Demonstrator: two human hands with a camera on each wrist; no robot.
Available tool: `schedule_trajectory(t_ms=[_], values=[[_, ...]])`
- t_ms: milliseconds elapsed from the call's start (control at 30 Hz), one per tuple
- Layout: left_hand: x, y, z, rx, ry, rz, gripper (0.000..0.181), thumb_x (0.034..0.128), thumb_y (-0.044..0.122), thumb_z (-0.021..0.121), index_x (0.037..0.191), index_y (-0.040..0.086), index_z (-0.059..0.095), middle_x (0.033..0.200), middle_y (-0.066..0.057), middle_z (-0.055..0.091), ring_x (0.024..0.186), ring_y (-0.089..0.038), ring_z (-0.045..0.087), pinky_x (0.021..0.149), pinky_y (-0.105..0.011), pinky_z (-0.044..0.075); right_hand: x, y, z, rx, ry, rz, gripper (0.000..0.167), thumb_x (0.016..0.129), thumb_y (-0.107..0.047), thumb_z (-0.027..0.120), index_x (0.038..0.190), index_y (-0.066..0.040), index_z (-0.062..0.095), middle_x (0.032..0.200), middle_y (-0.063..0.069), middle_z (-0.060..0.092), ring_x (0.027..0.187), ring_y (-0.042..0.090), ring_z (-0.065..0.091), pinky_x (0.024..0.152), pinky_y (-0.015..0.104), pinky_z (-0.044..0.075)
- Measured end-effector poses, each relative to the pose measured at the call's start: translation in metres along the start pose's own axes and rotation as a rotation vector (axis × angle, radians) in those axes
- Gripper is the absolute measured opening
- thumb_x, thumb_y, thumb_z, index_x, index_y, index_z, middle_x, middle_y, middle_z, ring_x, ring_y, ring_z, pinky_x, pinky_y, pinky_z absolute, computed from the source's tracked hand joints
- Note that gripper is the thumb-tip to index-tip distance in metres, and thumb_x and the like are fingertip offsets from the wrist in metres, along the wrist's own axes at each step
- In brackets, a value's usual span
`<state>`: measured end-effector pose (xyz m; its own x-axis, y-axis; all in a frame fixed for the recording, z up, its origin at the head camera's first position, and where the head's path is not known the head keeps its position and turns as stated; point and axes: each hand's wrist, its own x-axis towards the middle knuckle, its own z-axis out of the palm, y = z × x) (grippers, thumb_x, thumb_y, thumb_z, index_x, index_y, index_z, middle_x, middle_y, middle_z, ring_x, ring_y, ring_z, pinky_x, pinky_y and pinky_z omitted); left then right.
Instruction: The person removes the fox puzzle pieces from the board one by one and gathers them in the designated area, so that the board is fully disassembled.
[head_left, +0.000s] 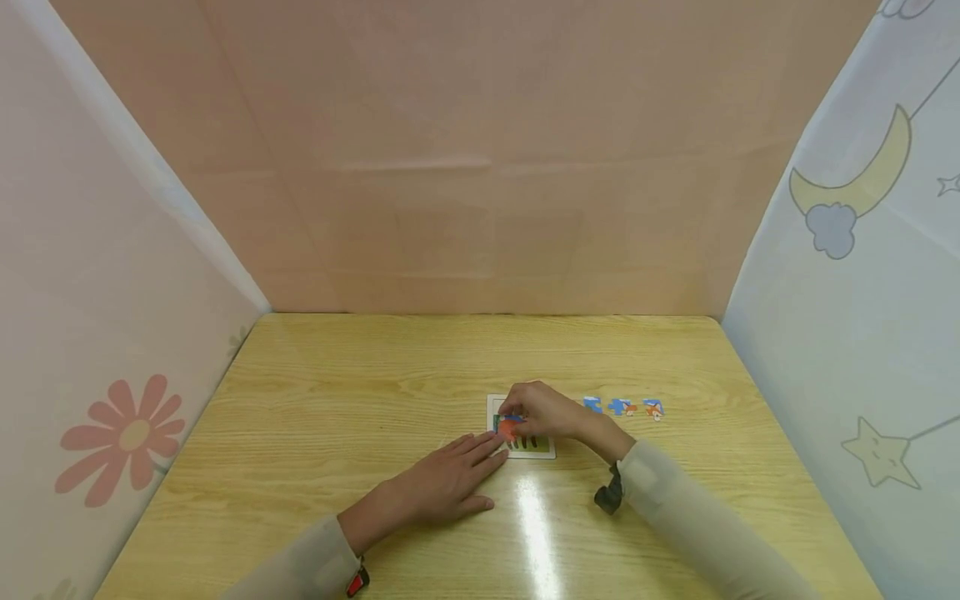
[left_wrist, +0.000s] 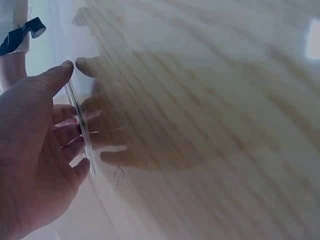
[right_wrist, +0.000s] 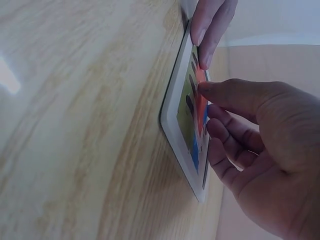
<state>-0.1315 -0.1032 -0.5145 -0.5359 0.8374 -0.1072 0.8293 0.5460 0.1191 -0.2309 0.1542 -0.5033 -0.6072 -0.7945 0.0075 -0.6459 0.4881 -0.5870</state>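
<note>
A small white-bordered jigsaw board (head_left: 542, 455) lies flat on the table, with an orange, striped-leg picture on green and blue. My left hand (head_left: 450, 482) lies with straight fingers, their tips resting on the board's left edge. Over the board bends my right hand (head_left: 551, 410), fingers curled. In the right wrist view, its thumb touches an orange puzzle piece (right_wrist: 201, 107) while the other fingers bend toward the blue part on the far side. The fingers partly hide that piece, so its outline cannot be made out.
To the right of the board lie loose jigsaw pieces in a row: a blue one (head_left: 592, 405), a blue-and-orange one (head_left: 622, 407) and another with an orange animal (head_left: 654, 409). Wood-grained table (head_left: 360, 367) surrounds them. Fabric walls (head_left: 465, 208) stand at the back and both sides.
</note>
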Motion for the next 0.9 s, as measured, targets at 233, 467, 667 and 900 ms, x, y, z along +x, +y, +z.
schedule_trajectory(t_ms=[233,467,667,900], values=[[0.0006,-0.0007,0.0013,-0.009,-0.001,-0.004,0.071,0.1118,0.052,0.044,0.168,0.01,0.03,0.176,-0.011,0.022,0.162,-0.026,0.023,0.13,-0.044,0.027,-0.0009,0.0022,0.0027,0.034,0.009,0.014,0.028,0.09,-0.003,0.082,0.118,0.0,0.078,0.103,0.007,0.071,0.09,0.017,0.067,0.077,0.025,0.058],[0.0004,-0.0002,0.0013,-0.041,-0.013,-0.014,0.072,0.1119,0.052,0.044,0.169,0.011,0.029,0.177,-0.011,0.02,0.162,-0.027,0.021,0.13,-0.045,0.027,-0.0023,0.0013,0.004,0.071,0.019,0.064,0.028,0.092,-0.003,0.081,0.12,-0.002,0.078,0.105,0.005,0.07,0.092,0.016,0.067,0.08,0.025,0.058],[0.0002,0.0002,0.0008,-0.031,-0.008,-0.014,0.072,0.112,0.053,0.043,0.168,0.011,0.029,0.177,-0.01,0.02,0.162,-0.026,0.021,0.13,-0.045,0.027,-0.0039,0.0003,0.0062,0.067,0.044,0.07,0.029,0.092,-0.003,0.081,0.121,-0.003,0.078,0.105,0.003,0.068,0.091,0.014,0.065,0.079,0.024,0.057],[0.0002,0.0002,0.0006,-0.028,-0.007,-0.014,0.071,0.1119,0.053,0.043,0.168,0.011,0.029,0.176,-0.01,0.021,0.162,-0.025,0.022,0.13,-0.044,0.027,-0.0039,0.0013,0.0072,0.054,0.067,0.041,0.03,0.09,-0.002,0.083,0.12,-0.004,0.079,0.103,0.002,0.067,0.09,0.013,0.064,0.077,0.023,0.057]])
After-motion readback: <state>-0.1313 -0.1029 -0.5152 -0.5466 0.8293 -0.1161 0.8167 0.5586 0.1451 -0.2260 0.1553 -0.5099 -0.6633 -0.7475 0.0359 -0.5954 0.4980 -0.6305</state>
